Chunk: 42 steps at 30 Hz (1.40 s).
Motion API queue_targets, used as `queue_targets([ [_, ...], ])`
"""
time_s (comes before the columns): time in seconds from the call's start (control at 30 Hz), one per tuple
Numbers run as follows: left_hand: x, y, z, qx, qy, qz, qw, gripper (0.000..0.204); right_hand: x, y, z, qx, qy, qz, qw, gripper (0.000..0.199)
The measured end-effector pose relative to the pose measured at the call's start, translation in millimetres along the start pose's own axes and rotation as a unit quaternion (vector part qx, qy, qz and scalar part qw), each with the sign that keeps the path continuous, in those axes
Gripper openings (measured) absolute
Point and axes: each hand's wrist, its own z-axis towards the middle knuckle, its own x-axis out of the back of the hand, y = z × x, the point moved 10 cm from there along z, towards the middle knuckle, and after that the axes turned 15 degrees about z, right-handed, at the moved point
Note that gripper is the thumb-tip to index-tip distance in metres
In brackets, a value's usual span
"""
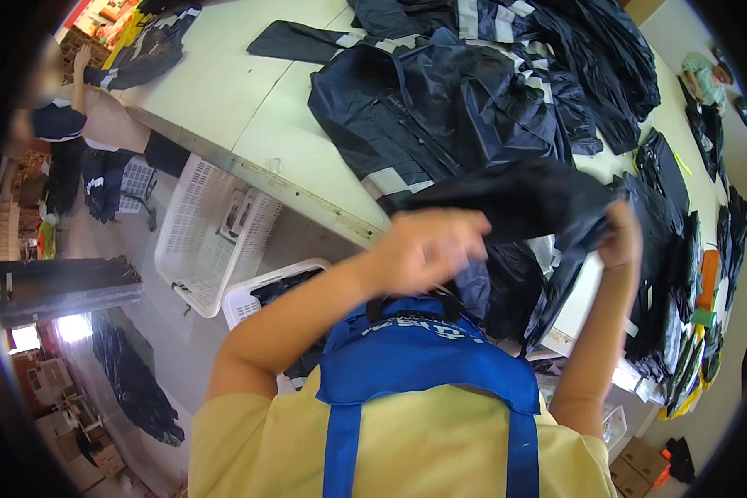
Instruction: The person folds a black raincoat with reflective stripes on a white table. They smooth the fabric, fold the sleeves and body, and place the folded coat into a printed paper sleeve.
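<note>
A dark navy waterproof jacket [510,195] with grey reflective bands is lifted in front of me at the table's edge, blurred by motion. Its right end is gripped in my right hand [621,236], fingers closed round the fabric. Near its left end is my left hand [436,249], fingers curled and smeared, so whether it grips the cloth does not show. Beyond, a similar navy jacket [440,100] lies spread on the pale table [286,124]. Part of the lifted garment hangs down toward my blue apron [427,353].
More dark garments [606,50] are heaped at the far side and along the right. White plastic baskets [195,236] stand on the floor to the left, one holding dark cloth. A co-worker [100,120] stands at the table's left end; another person [710,79] is far right.
</note>
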Motion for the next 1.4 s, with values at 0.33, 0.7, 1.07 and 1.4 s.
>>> queue_targets([
  [0.33,68,-266,-52,0.412,-0.111,0.5,0.753,0.066,82,-185,69,0.137,-0.018,-0.042,0.99,0.021],
  [0.7,39,-214,-145,0.394,-0.239,0.261,0.848,0.022,122,-107,97,0.211,0.056,-0.477,0.852,0.029],
  [1.07,35,-330,-114,0.552,0.052,0.158,0.817,0.039,-49,57,48,0.087,-0.128,-0.593,0.79,0.021],
  [1.4,27,-142,-38,0.359,0.132,-0.481,0.789,0.02,-159,121,-55,0.165,-0.285,-0.449,0.831,0.038],
])
